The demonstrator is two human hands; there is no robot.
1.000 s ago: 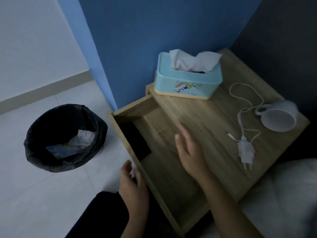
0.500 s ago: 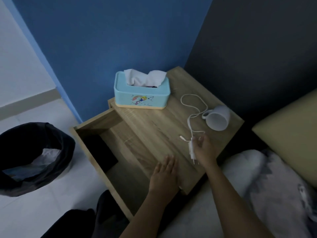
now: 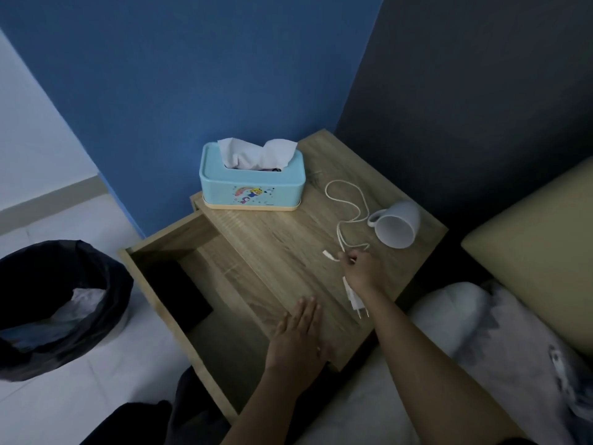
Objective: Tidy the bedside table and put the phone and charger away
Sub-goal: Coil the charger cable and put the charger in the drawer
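Observation:
The wooden bedside table (image 3: 272,239) has its drawer (image 3: 150,277) pulled out to the left. A dark phone (image 3: 179,287) lies flat inside the drawer. The white charger plug (image 3: 354,298) rests near the table's front edge, its white cable (image 3: 345,203) looping toward the back. My right hand (image 3: 362,269) pinches the cable just above the plug. Flat on the table's front corner rests my left hand (image 3: 301,338), fingers apart, holding nothing.
A light blue tissue box (image 3: 252,183) stands at the back of the table. A white mug (image 3: 398,224) lies on its side at the right. A black-lined bin (image 3: 57,303) stands on the floor to the left. Bedding (image 3: 475,342) lies at the right.
My right hand went from the drawer across to the charger and closed on its cable. My left hand came up from the drawer front onto the table's front corner. The view swung right.

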